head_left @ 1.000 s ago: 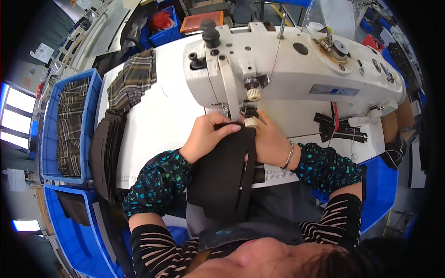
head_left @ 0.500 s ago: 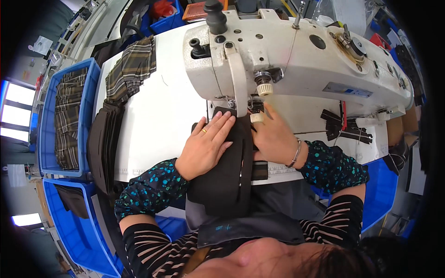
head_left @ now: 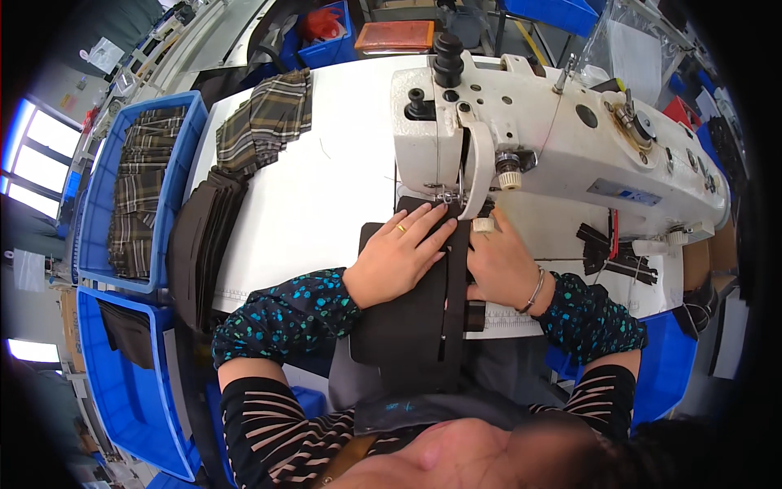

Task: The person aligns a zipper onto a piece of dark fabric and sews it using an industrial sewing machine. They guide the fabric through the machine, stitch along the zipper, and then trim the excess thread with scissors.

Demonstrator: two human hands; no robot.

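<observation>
My left fingers (head_left: 438, 235) lie flat and spread on this dark brown fabric panel (head_left: 395, 326), I'd guess to keep it flat. Right fingers (head_left: 500, 224) curl by its 3 o'clock edge; can't tell if they're pinching. Panel runs off the counter (head_left: 285, 179), 6 o'clock from the presser foot (head_left: 449, 198): plain, with a long slit.

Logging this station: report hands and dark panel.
Left hand flat on dark panel. Right hand at panel's right edge. Sewing machine partly hides right hand.
</observation>
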